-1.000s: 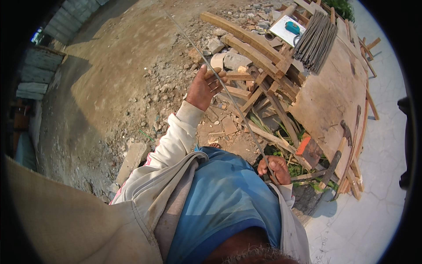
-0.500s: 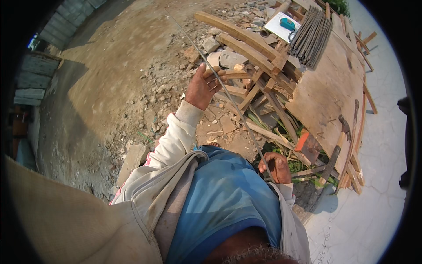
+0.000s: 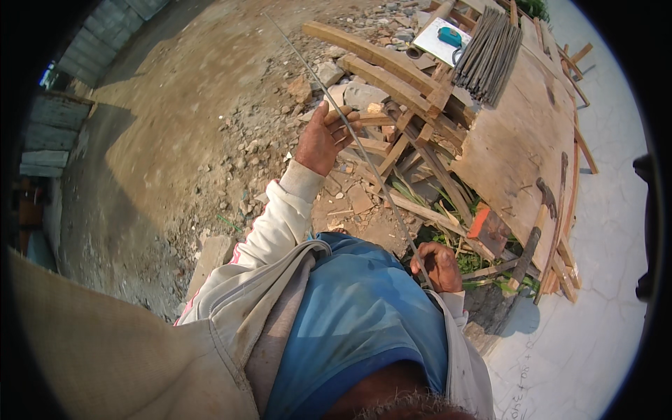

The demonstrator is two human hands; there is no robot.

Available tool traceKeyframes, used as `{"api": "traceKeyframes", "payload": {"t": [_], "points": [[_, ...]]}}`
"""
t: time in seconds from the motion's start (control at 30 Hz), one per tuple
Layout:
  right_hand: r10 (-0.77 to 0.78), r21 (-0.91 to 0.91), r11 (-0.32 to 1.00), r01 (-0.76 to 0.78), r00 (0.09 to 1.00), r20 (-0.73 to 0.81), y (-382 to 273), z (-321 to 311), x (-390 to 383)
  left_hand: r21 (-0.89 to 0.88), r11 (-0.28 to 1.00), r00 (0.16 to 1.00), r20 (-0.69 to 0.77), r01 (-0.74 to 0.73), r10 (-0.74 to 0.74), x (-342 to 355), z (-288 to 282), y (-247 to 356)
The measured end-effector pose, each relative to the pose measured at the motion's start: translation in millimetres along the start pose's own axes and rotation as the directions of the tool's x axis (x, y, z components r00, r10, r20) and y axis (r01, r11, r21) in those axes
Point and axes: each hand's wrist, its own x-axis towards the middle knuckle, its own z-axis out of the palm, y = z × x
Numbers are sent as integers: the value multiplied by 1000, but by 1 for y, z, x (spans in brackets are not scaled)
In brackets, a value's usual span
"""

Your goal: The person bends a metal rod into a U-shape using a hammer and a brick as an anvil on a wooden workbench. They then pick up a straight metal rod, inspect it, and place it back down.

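A long thin metal rod [image 3: 381, 179] slants from the upper left down to my right side. My left hand [image 3: 323, 140] holds it partway along, with the rod lying across the fingers beside the thumb. Those fingers are only loosely bent. Near the rod's lower end, my right hand [image 3: 439, 267] has its fingers curled round it, close to the blue shirt [image 3: 364, 308]. To the right of that hand lie an orange-faced block [image 3: 488, 229] and a hammer [image 3: 536, 234] with a wooden handle, which rests along the edge of a plywood board [image 3: 514, 147].
Past the plywood, a bundle of rods [image 3: 488, 59] lies next to a white sheet [image 3: 437, 43] bearing a teal tape measure [image 3: 449, 36]. Wooden beams [image 3: 371, 52] are piled ahead, with rubble [image 3: 245, 157] beside them. A pale wall [image 3: 616, 231] runs along the right.
The lumber, board and bundle sit slightly further left in the picture. My right hand has shifted a little up and left with the rod; my left hand stays almost in place.
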Motion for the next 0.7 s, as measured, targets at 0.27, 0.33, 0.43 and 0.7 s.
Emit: {"api": "traceKeyframes", "payload": {"t": [0.27,0.33,0.43,0.7], "points": [[42,11,999,-41,991,-124,24,-38,-11,23,1000,1000,7,14,-14,8,9,2],[57,24,998,-53,979,-195,34,-47,-16,27,999,1000,16,19,-20,10,11,0],[94,133,989,-62,964,-249,51,-57,-16,13,999,999,23,45,-45,13,12,-1],[179,94,984,-154,897,-405,76,-61,-12,26,997,997,-9,-70,70,8,-1,-6]]}}
